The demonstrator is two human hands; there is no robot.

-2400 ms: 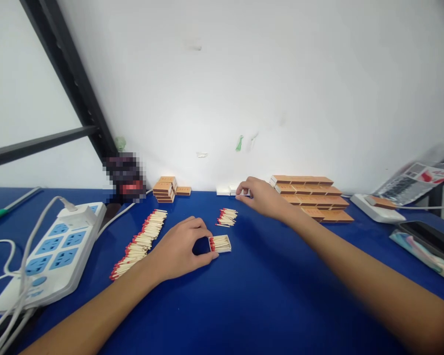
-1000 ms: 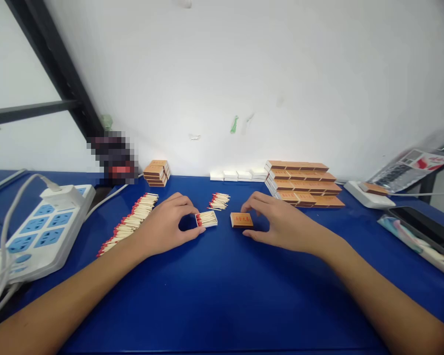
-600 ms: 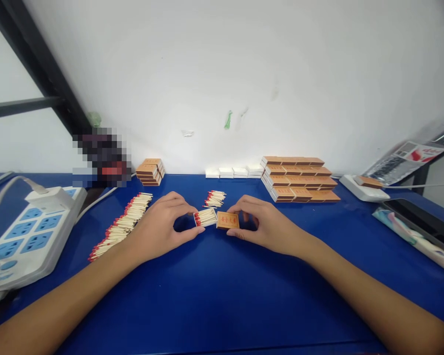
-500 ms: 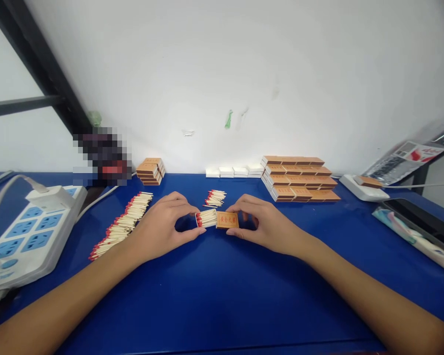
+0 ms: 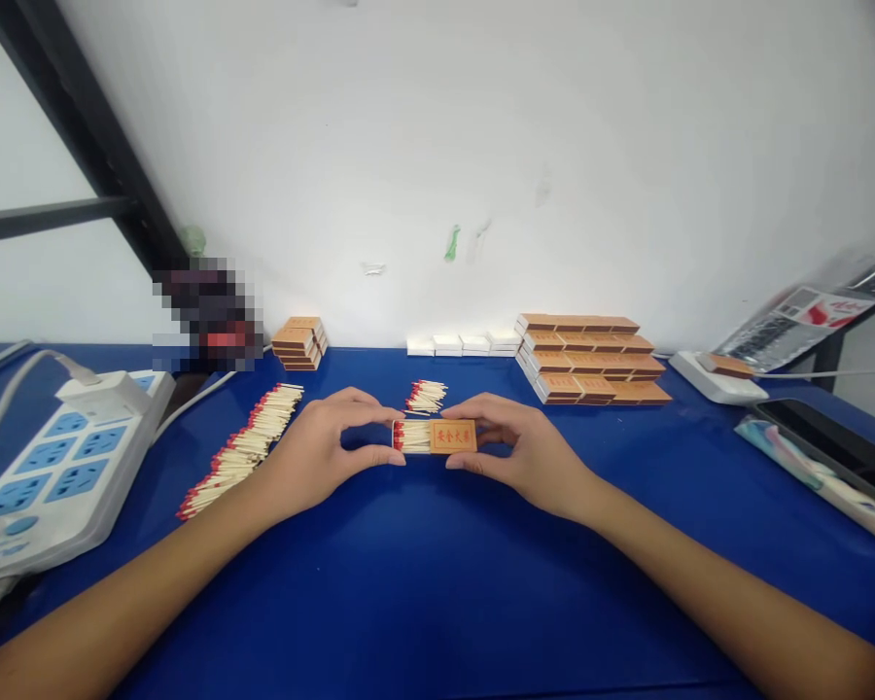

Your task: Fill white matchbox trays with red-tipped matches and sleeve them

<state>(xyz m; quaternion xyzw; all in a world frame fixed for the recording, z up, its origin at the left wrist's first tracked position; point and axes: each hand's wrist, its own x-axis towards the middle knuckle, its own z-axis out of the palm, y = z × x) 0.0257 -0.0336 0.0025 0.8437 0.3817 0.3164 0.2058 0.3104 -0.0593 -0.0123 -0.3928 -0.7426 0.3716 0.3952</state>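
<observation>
as hands point(image 5: 313, 457) point(image 5: 536, 462) curl inward, fingertips point(image 5: 388, 459) pinch a matchbox point(image 5: 437, 436).

Between the left hand point(image 5: 321, 455) and right hand point(image 5: 529, 452), the sleeve point(image 5: 453, 436) is orange-brown with red characters; the tray point(image 5: 411, 437) holds pale sticks tipped red. The table point(image 5: 437, 583) under both hands is deep blue. Left of the left hand, the power strip point(image 5: 65, 457) is white with light-blue sockets. Beyond the right hand, the stacked boxes point(image 5: 590, 360) are orange-brown.
</observation>
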